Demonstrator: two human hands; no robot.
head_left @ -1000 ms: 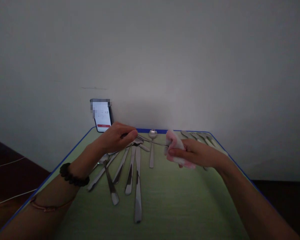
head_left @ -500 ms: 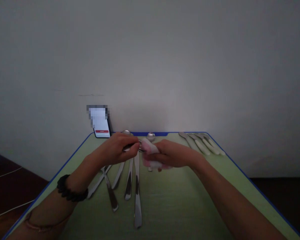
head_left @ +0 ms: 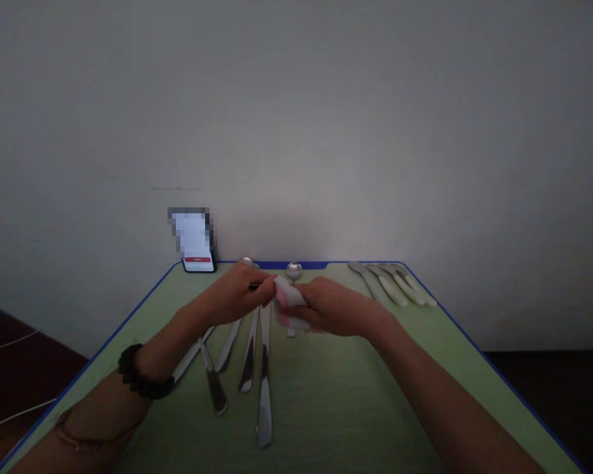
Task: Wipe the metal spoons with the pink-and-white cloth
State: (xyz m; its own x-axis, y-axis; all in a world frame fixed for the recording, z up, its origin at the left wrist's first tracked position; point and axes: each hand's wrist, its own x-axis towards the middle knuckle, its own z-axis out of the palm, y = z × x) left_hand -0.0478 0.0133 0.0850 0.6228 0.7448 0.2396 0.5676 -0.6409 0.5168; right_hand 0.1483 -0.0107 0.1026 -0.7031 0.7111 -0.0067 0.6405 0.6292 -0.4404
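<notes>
My left hand (head_left: 240, 293) is closed on a piece of metal cutlery, mostly hidden by the fingers. Beside it, my right hand (head_left: 333, 306) grips a pink and white cloth (head_left: 289, 299), which is wrapped around the other end of that piece. The two hands nearly touch above the table. Below and left of them lie several metal utensils, among them a long knife (head_left: 264, 411) and a handle (head_left: 216, 392) crossing another one. A spoon (head_left: 294, 270) lies behind the cloth, its middle hidden.
A phone (head_left: 197, 240) leans on the wall at the back left of the green table (head_left: 336, 408). Several utensils with pale handles (head_left: 395, 289) lie at the back right. A second spoon bowl (head_left: 248, 262) shows behind my left hand.
The cloth has moved up against my left fingers and now covers the metal that showed between the hands. The whole view has shifted slightly.
</notes>
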